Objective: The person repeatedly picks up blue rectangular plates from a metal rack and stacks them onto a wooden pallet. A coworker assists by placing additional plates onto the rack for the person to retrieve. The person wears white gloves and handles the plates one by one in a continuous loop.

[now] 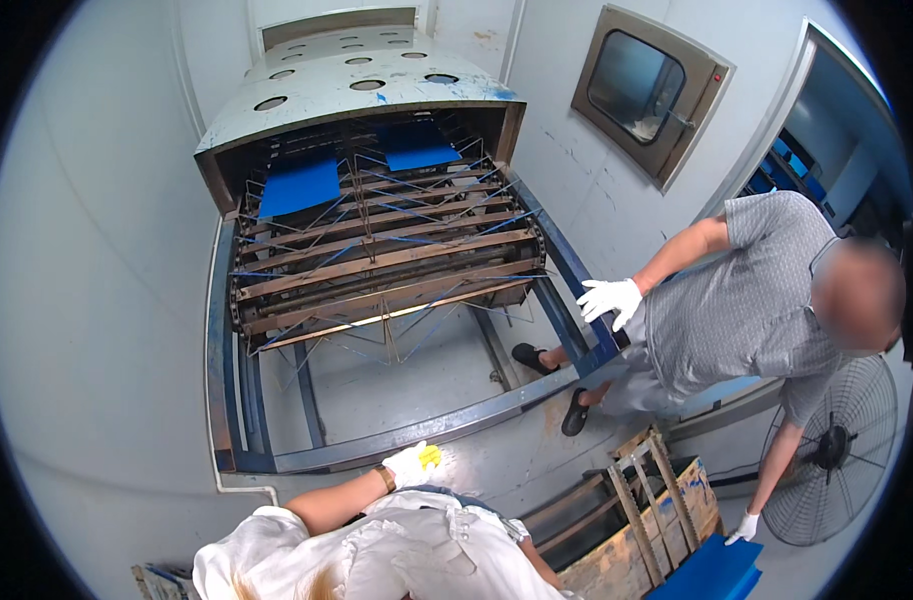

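Note:
My left hand (409, 467), in a white glove with a brown band at the wrist, is at the near edge of the blue metal frame (427, 425). Its fingers look closed around a small yellow thing (431, 456), too small to name. My right forearm (542, 566) points down at the lower edge, and that hand is out of view. Beyond the frame, two blue sheets (302, 187) (417, 146) lie on the slatted rack conveyor (387, 255) at the mouth of a pale tunnel-like machine (357, 90).
At the right a co-worker (742, 290) rests one gloved hand (612, 298) on the frame's corner. Their other gloved hand (744, 527) touches stacked blue sheets (712, 572) beside a wooden stand (617, 560). A large fan (835, 450) stands behind. A metal-framed window (637, 85) and a doorway (827, 130) are in the wall.

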`<action>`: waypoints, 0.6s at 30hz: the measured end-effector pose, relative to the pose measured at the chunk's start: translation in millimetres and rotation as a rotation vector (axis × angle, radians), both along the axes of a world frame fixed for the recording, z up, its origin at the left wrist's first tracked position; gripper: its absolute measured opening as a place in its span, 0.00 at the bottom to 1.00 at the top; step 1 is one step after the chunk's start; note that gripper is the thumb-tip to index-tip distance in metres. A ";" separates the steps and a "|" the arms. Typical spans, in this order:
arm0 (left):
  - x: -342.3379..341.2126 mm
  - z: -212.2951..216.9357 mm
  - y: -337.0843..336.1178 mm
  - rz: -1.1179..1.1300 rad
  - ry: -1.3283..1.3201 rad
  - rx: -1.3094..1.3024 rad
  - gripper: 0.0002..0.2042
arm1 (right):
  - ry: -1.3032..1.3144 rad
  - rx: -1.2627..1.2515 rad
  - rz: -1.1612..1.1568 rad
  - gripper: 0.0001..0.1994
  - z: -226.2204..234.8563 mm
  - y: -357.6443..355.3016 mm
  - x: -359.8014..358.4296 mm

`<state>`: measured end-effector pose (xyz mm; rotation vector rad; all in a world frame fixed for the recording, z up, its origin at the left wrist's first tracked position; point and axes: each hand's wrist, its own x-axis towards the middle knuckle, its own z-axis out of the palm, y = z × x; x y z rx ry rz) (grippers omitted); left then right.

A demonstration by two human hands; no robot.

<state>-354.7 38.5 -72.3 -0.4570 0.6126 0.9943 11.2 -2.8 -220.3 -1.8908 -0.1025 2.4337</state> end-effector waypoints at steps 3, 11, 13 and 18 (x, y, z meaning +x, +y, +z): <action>-2.3 -14.2 -0.6 -0.010 -0.094 0.027 0.14 | 0.002 -0.007 -0.005 0.15 0.2 0.6 -0.6; 0.6 -18.2 -1.8 0.011 -0.085 0.058 0.10 | 0.009 -0.021 -0.019 0.15 -1.4 -2.5 -0.3; -0.4 -29.4 -4.5 -0.008 -0.110 0.166 0.10 | 0.005 0.011 -0.005 0.14 -4.2 -3.1 0.7; 9.7 -14.2 -6.0 0.002 0.045 0.086 0.10 | -0.016 0.102 0.028 0.13 -24.8 -13.1 12.1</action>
